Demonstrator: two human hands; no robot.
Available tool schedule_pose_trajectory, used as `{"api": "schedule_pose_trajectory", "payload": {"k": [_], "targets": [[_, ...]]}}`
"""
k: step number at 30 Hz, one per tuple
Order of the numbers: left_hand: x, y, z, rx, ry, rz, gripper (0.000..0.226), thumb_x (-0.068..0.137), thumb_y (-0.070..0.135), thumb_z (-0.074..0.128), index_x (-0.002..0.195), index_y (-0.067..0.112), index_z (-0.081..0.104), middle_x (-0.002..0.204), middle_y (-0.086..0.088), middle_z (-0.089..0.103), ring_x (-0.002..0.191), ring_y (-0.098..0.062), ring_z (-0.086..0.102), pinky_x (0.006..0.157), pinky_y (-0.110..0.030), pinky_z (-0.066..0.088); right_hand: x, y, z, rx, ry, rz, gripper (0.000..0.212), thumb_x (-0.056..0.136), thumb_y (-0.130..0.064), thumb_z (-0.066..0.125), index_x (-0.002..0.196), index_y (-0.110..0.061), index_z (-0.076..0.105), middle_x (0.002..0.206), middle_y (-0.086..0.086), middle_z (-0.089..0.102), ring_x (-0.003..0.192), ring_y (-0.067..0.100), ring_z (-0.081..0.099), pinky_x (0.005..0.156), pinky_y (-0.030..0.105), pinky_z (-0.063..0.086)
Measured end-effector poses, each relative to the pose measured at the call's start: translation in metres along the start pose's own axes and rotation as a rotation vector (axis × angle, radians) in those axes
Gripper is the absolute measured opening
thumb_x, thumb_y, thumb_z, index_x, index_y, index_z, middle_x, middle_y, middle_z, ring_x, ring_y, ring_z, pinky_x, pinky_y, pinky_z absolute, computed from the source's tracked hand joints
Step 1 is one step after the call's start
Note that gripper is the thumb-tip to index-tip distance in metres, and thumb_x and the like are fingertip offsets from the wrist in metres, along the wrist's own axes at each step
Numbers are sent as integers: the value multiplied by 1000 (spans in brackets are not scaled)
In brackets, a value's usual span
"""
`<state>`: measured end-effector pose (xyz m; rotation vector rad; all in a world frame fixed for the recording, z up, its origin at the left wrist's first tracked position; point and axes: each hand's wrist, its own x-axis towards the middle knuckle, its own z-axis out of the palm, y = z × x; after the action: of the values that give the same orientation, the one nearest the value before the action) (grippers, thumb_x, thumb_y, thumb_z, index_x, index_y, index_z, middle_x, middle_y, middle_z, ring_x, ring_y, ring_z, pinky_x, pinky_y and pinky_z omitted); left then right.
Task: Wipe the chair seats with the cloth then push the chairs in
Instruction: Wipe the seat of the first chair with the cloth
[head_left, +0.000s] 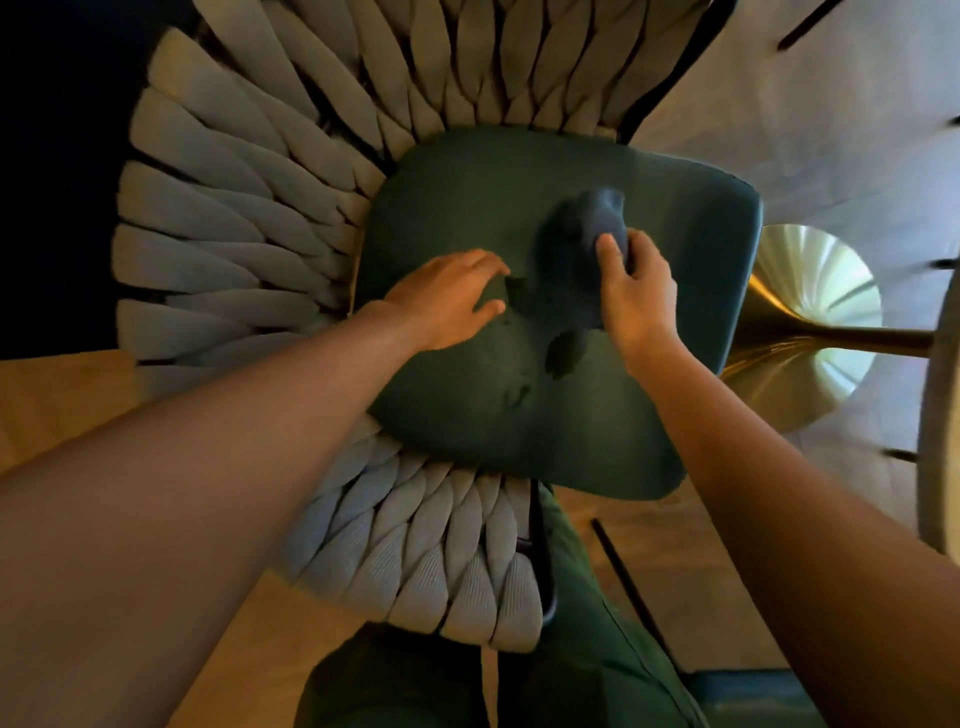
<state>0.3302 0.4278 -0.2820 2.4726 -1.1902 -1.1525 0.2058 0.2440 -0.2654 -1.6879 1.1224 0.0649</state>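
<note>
Head view: right hand (636, 296) clutches a bunched cloth (582, 244), partly hidden; left hand (447, 299) lies spread, empty, on the seat (467, 405) mid-cushion.

Dim, warm indoor light. The upper left of the frame is black shadow. A bright glare sits on the brass table base (810, 322) at right. Soft focus throughout; wide-angle bending stretches the edges.
</note>
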Motion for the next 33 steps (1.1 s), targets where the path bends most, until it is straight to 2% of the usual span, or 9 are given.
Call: {"api": "schedule_pose_trajectory", "payload": {"k": [2, 4, 6, 8, 11, 16, 21, 26, 33], "targets": [[20, -7, 0, 0, 62, 36, 50, 102, 38, 55, 147, 18, 47, 155, -5, 43, 141, -26, 43, 118, -41, 35, 11, 4, -3, -54, 62, -145, 36, 106, -37, 50, 137, -19, 55, 114, -11, 65, 101, -3, 62, 88, 16, 50], [38, -11, 1, 23, 101, 72, 52, 103, 37, 54, 150, 15, 45, 159, -6, 39, 146, -26, 37, 122, -39, 27, 24, 14, -3, -204, 99, -277, 45, 106, -40, 50, 145, -18, 48, 131, -2, 63, 117, 7, 60, 101, 28, 49], [53, -13, 4, 57, 130, 113, 56, 105, 37, 52, 154, 14, 40, 163, -7, 33, 152, -25, 27, 125, -40, 17, 36, 24, 1, -454, 146, -340, 58, 104, -48, 47, 153, -18, 39, 153, 5, 47, 140, 21, 44, 117, 42, 34], [65, -18, 8, 116, 149, 131, 57, 106, 39, 45, 157, 15, 34, 166, -6, 25, 155, -24, 17, 127, -42, 11, 45, 31, 7, -565, 170, -341, 68, 104, -51, 44, 159, -15, 27, 166, 7, 25, 153, 24, 23, 123, 43, 17], [77, -32, 13, 219, 162, 126, 56, 109, 37, 33, 161, 17, 23, 171, -5, 10, 158, -23, 4, 128, -43, 5, 62, 40, 15, -640, 125, -428, 69, 106, -50, 40, 162, -15, 19, 170, 9, 11, 157, 27, 4, 126, 42, 4], [93, -57, 24, 355, 174, 160, 58, 110, 37, 24, 163, 17, 9, 171, -3, -2, 158, -24, -4, 128, -45, 0, 99, 48, 26, -778, 42, -556, 73, 107, -56, 32, 163, -16, 10, 170, 13, 0, 156, 31, -5, 126, 44, -5], [101, -69, 38, 419, 212, 193, 62, 109, 40, 23, 163, 16, 5, 171, -5, -2, 157, -27, -4, 127, -47, -2, 117, 57, 49, -845, 38, -556, 80, 105, -64, 27, 163, -14, 6, 169, 17, -3, 156, 35, -7, 126, 49, -4], [104, -76, 46, 416, 264, 225, 61, 109, 40, 24, 163, 14, 10, 171, -8, 4, 157, -30, 1, 127, -50, 1, 114, 71, 68, -798, 155, -648, 62, 109, -36, 32, 160, -4, 21, 166, 24, 14, 154, 43, 8, 127, 49, 6], [104, -78, 50, 432, 336, 248, 60, 110, 39, 24, 163, 12, 15, 170, -10, 10, 157, -31, 7, 126, -53, 8, 102, 79, 68, -688, 70, -711, 56, 103, -18, 44, 156, -2, 32, 164, 22, 25, 154, 39, 17, 127, 42, 7]]}}
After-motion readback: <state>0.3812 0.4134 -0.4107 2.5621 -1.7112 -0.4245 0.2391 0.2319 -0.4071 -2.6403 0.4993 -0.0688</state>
